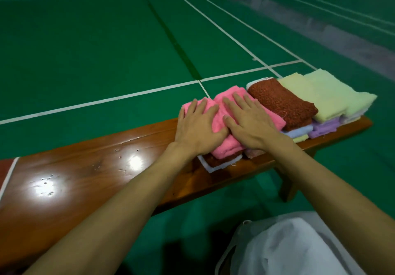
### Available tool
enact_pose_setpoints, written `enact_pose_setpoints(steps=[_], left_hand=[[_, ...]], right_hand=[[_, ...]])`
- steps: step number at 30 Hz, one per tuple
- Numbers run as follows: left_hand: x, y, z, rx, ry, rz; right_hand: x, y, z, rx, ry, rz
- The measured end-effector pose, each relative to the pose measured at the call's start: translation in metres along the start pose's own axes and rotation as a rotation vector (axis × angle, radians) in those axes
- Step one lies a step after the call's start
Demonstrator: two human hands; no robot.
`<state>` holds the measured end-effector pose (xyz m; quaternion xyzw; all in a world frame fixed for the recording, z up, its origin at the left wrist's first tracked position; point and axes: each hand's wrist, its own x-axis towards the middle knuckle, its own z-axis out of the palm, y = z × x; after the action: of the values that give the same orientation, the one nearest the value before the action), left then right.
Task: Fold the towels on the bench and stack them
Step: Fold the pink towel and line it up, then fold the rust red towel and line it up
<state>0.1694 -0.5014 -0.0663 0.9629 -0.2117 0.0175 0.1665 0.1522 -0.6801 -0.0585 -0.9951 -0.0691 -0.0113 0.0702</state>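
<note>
Pressing a folded pink terry towel (226,123) flat with both hands.
Left hand (197,128) and right hand (251,123) lie open, fingers spread, atop it on the glossy wooden tabletop (89,168), beside stacked folded towels (310,106).

Two bare forearms are showing, with no sleeves reaching the wrists; the left hand (197,129) and the right hand (249,123) are wearing no gloves, rings, watches or bands; the nails are looking short and plain; a fold of white fabric (299,247) is showing at the person's lap.
</note>
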Motion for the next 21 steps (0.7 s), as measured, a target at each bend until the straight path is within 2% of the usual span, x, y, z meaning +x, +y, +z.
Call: enact_pose_setpoints(steps=[3,8,21], left_hand=[[-0.010,-0.001,-0.026,-0.058,0.009,0.010],[-0.040,-0.034,-0.071,-0.006,0.094,-0.005],[-0.181,-0.245,-0.120,0.128,0.093,-0.366]], right_hand=[[-0.001,-0.020,-0.021,0.029,0.050,-0.028],[0.005,-0.078,-0.036,0.062,0.076,-0.152],[0.036,-0.264,0.031,0.125,-0.065,-0.343]])
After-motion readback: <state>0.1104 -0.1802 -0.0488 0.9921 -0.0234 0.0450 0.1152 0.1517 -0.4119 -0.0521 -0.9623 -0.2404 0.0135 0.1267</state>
